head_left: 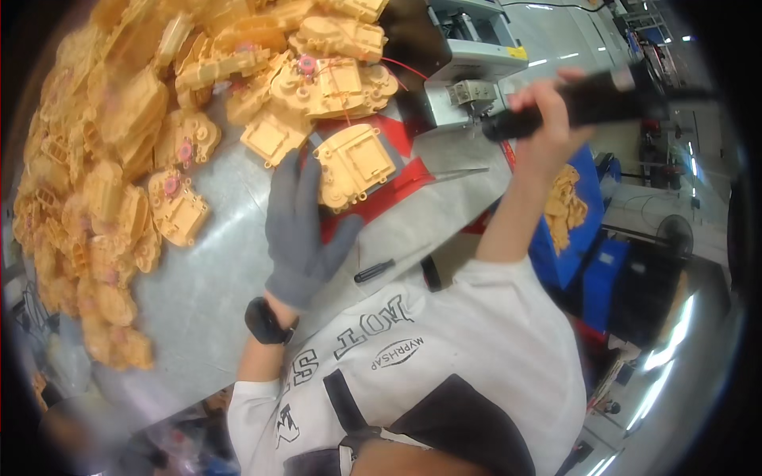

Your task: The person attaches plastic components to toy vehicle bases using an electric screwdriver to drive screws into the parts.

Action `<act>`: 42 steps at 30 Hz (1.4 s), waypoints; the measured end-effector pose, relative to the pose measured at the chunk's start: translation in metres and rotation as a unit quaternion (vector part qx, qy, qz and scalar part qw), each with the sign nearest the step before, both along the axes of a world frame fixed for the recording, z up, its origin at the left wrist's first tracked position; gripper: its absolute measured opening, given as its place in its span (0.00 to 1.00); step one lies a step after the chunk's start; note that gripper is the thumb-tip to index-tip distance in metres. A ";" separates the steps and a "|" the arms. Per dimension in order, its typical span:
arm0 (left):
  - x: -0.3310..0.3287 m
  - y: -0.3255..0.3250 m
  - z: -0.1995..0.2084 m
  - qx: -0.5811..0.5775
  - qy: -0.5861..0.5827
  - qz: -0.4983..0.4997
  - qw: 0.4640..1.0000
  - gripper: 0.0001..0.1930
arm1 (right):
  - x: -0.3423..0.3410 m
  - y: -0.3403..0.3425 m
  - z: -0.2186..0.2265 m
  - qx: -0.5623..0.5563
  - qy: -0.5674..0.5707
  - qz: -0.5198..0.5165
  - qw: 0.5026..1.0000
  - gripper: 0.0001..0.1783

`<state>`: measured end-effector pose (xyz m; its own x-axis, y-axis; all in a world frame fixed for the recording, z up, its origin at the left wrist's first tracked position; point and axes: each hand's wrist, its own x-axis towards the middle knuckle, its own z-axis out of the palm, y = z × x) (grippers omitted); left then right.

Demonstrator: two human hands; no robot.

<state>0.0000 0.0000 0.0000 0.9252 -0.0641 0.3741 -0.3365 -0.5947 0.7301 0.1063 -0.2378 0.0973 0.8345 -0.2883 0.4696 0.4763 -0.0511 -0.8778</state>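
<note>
A grey glove covers my left hand [305,226]. Its fingers are stretched out along the left side of a yellow plastic housing [343,170], with the thumb spread below it; whether the fingertips touch it I cannot tell. This housing rests on a red fixture [385,196], its square recess facing up. Raised at the right, my bare right hand [556,119] is wrapped round a black corded electric screwdriver [607,103], whose narrow end points left, above the bench and apart from the housing. A second yellow housing [274,139] lies just beyond my left fingertips.
Yellow housings [119,119] are heaped over the left and far side of the metal bench [230,262]. A grey machine [476,59] stands at the back right. Near the front edge lies a black-handled tool [373,271]. A blue bin [556,242] with yellow parts is at the right.
</note>
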 end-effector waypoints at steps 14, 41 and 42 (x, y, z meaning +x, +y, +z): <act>-0.004 0.007 -0.023 -0.014 -0.021 0.006 1.000 0.34 | -0.061 0.093 -0.006 0.034 -0.030 0.233 0.971 0.28; -0.006 0.014 -0.025 -0.014 -0.011 0.000 1.000 0.35 | -0.045 0.102 -0.021 -0.016 0.017 0.240 0.971 0.18; -0.006 0.014 -0.025 -0.016 -0.009 0.002 1.000 0.35 | -0.045 0.104 -0.021 -0.017 0.031 0.232 0.972 0.17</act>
